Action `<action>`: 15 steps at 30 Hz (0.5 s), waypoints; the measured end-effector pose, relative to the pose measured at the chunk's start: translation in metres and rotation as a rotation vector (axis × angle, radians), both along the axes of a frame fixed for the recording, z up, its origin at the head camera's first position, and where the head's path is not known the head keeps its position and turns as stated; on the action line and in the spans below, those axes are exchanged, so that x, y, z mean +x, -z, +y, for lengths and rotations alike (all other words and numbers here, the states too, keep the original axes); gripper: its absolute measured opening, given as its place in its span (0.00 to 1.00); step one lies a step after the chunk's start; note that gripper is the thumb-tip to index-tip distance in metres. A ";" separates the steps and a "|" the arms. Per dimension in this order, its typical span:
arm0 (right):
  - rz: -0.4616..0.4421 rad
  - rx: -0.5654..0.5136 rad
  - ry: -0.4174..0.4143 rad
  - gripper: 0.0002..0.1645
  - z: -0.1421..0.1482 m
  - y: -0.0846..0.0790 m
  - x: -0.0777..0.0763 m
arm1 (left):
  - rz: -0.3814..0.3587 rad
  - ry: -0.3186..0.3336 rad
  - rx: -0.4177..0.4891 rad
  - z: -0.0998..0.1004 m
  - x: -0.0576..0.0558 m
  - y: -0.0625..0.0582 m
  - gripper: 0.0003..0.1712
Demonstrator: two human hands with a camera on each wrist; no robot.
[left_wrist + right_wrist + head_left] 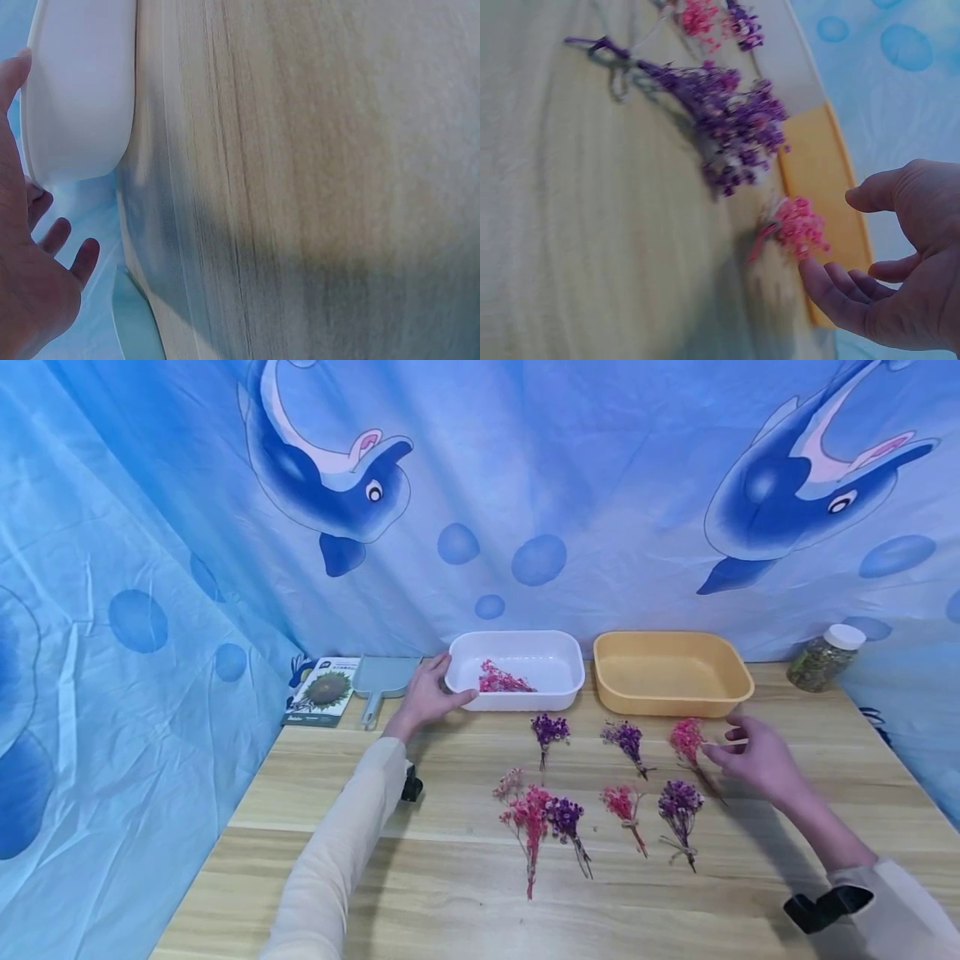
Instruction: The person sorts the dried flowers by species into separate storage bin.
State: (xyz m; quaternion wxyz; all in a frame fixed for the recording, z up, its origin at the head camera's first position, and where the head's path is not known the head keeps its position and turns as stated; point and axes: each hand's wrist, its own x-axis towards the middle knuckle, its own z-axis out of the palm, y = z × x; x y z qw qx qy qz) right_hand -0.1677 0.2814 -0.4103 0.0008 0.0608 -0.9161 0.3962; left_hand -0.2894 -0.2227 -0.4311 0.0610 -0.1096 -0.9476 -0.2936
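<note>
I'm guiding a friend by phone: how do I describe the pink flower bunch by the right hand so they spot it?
On the wooden table, find the yellow tub at the back. Just in front of it lies the pink bunch, beside the right hand. In the row nearest the tub, it alone is pink; the other two bunches are purple.

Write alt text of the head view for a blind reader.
A person's left hand holds a white bin with pink flowers inside; the right hand hovers beside a pink bunch near a yellow bin. More pink and purple bunches lie on a wooden table before a blue curtain.
</note>
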 end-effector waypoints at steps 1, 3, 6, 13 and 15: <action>-0.016 0.004 0.006 0.46 0.000 0.002 0.001 | 0.000 0.000 -0.002 0.000 0.000 0.000 0.58; -0.045 0.029 0.014 0.48 0.000 0.007 0.001 | 0.003 0.001 -0.002 0.000 0.000 0.000 0.59; -0.056 0.066 0.009 0.51 -0.001 0.013 0.000 | 0.006 0.001 0.001 -0.001 0.001 0.000 0.59; -0.001 0.109 -0.012 0.50 -0.006 0.024 -0.003 | -0.001 -0.004 0.002 0.000 0.001 0.000 0.59; -0.006 0.112 -0.014 0.51 -0.007 0.026 -0.005 | -0.001 -0.007 -0.001 0.000 0.001 0.000 0.59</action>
